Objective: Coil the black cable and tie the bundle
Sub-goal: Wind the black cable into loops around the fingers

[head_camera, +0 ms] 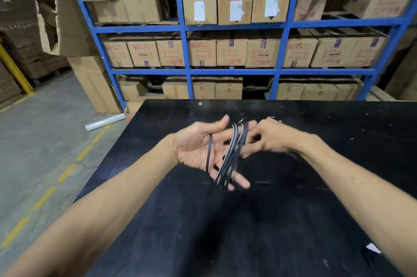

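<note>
1. The black cable (pixel 232 154) is wound in several loops around the spread fingers of the left hand (pixel 198 150), held above the black table (pixel 225 231). Most turns bunch across the fingers; one strand lies apart, nearer the palm.
2. The left hand is open, palm up, fingers fanned wide with the thumb raised; it grips nothing by pinching, and the loops simply hang around the fingers.
3. The right hand (pixel 268 139) sits just beside the coil at the left fingertips, its fingers curled inward toward the loops. It seems to pinch a strand, though motion blur hides the contact.
4. A dark length of cable trails under the right wrist toward the tabletop.
5. Beyond the table stands a blue shelving rack (pixel 187 51) stacked with cardboard boxes (pixel 232 48).
6. A clear film roll (pixel 105 122) lies on the concrete floor to the left.
</note>
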Action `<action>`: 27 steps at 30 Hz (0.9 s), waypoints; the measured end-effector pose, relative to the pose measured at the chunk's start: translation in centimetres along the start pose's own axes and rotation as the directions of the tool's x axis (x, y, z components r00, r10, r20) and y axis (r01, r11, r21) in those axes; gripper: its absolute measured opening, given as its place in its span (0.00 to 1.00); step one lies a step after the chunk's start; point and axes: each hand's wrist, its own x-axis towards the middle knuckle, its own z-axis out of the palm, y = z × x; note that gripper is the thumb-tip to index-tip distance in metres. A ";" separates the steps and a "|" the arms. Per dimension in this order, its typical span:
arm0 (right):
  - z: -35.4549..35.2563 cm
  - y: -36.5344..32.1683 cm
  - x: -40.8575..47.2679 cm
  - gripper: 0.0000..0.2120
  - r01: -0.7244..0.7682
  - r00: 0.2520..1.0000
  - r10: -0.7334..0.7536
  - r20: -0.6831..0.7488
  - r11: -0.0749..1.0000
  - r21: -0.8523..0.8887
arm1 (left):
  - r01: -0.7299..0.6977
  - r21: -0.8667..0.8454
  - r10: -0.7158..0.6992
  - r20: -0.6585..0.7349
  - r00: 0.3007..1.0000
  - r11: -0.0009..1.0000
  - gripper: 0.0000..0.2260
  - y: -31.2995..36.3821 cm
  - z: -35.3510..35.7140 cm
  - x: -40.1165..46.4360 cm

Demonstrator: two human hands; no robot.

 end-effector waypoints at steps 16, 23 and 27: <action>2.4 -3.7 -0.9 0.12 0.090 0.934 -0.023 -0.356 0.981 0.173 | -0.270 -0.002 0.193 -0.696 0.692 0.963 0.24 -1.6 -4.6 -1.7; 10.7 -3.2 -2.0 0.14 0.161 0.902 0.159 -0.401 0.737 0.656 | -0.539 0.022 0.401 -0.694 0.598 0.842 0.23 0.5 -5.2 -1.9; 12.9 -2.4 -2.3 0.12 0.117 0.964 0.102 -0.244 0.663 0.739 | -0.645 -0.051 0.493 -0.599 0.631 0.763 0.22 1.6 -4.5 -1.9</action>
